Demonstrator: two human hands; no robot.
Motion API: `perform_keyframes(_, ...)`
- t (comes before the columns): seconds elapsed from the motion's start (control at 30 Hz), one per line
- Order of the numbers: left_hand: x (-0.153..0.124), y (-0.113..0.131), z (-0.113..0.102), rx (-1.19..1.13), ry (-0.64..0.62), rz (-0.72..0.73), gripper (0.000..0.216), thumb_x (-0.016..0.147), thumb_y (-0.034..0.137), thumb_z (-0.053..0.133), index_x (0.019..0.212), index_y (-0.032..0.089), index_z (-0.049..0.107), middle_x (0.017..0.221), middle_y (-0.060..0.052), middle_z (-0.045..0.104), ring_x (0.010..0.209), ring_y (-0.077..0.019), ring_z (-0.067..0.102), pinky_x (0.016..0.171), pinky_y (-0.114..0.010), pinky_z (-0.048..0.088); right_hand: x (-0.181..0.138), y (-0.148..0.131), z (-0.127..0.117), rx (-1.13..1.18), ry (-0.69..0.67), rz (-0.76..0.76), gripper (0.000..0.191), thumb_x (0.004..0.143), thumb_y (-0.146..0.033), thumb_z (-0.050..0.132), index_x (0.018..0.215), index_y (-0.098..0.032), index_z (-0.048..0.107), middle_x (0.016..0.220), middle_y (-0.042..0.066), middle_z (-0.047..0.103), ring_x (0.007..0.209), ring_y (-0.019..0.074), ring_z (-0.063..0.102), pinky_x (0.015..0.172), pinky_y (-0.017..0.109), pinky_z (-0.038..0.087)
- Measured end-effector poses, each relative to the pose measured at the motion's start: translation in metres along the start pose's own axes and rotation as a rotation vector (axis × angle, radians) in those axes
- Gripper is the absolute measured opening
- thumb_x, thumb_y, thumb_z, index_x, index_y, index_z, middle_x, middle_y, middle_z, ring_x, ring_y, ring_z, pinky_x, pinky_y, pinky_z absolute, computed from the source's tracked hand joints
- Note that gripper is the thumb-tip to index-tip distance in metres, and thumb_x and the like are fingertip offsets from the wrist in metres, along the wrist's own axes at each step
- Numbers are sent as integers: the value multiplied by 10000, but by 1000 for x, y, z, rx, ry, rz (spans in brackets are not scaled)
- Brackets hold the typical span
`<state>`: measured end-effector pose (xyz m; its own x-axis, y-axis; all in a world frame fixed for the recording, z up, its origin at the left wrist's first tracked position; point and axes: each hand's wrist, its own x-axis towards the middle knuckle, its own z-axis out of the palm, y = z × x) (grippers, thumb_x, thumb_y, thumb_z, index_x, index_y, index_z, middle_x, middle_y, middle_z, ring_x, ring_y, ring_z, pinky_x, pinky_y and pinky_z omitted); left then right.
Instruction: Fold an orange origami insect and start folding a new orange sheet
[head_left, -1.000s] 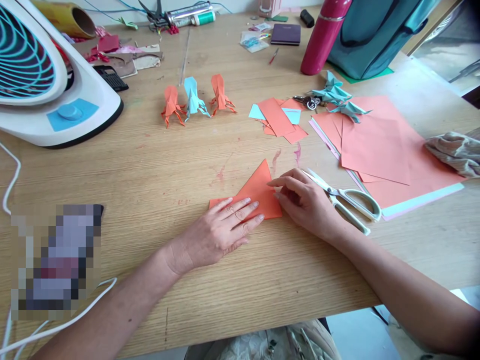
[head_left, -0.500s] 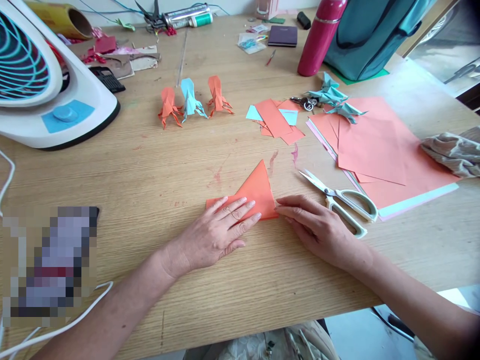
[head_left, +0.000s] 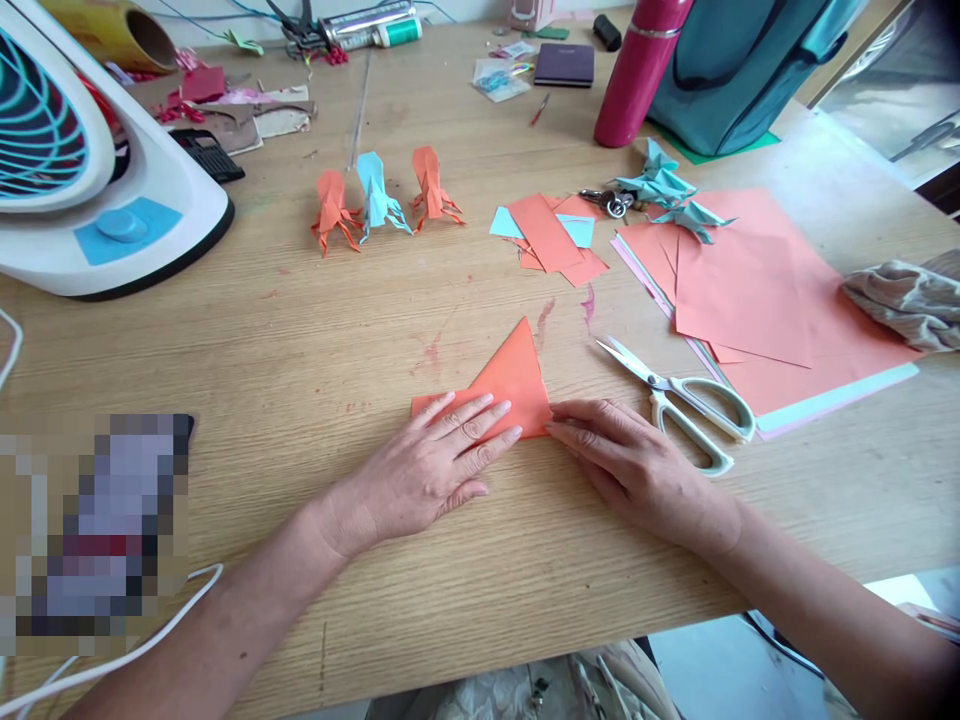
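A folded orange paper lies on the wooden table in front of me, one pointed flap reaching up and away. Flat across its lower left part rests my left hand, fingers spread and pressing it down. At the paper's lower right corner is my right hand, its thumb and fingers pinched together on the edge. Part of the paper is hidden under the left fingers. White-handled scissors lie just beyond the right hand, blades slightly apart.
Orange sheets are stacked at right, with folded blue paper figures on them. Paper strips lie ahead. Three folded figures stand at back left, near a white fan. A pink bottle stands behind; a white cable runs at left.
The left hand stays on the paper. My right fingers have shifted slightly left, closer onto the paper's corner. The whole view has moved a little.
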<state>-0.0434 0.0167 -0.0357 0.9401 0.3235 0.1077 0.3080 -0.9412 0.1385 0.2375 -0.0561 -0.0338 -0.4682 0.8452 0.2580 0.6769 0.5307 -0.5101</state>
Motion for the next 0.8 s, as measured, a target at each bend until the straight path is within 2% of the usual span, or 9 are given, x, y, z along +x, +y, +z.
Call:
perform_keyframes(0.17, 0, -1, 0, -16, 5, 0, 562, 998, 297, 506, 1525, 173, 356, 1591, -126, 374, 1487, -283, 320, 1203, -501, 277, 3, -3, 2, -17, 52, 18, 367, 964, -87, 479, 1291, -212, 589, 1235, 138, 620, 1084, 248, 627, 923, 444, 553)
perform_keyframes(0.3, 2, -2, 1, -15, 22, -5, 520, 1013, 300, 476, 1511, 181, 383, 1579, -116, 399, 1474, -277, 347, 1195, -501, 291, 10, -8, 3, -82, 167, 127, 166, 956, -138, 538, 1064, -189, 654, 1020, 116, 632, 913, 235, 627, 803, 413, 550)
perform_keyframes(0.43, 2, -4, 2, -37, 50, -6, 507, 1010, 274, 479, 1502, 183, 400, 1566, -122, 419, 1464, -268, 368, 1190, -498, 306, 15, -10, 7, -101, 170, 191, 65, 916, -153, 607, 942, -194, 651, 958, 95, 618, 869, 233, 595, 789, 421, 523)
perform_keyframes(0.57, 0, -4, 2, -59, 95, -17, 489, 997, 223, 492, 1481, 193, 434, 1551, -125, 442, 1451, -259, 394, 1174, -493, 344, 17, -12, 10, -29, 180, 275, 57, 883, -158, 643, 913, -204, 653, 941, 78, 615, 863, 230, 585, 769, 414, 514)
perform_keyframes(0.8, -1, -5, 3, -74, 218, -32, 473, 985, 156, 494, 1456, 194, 466, 1460, -118, 559, 1385, -227, 492, 1128, -471, 437, 25, -19, 12, 202, 219, 399, 42, 879, -213, 644, 844, -211, 666, 879, 46, 608, 706, 164, 560, 583, 304, 475)
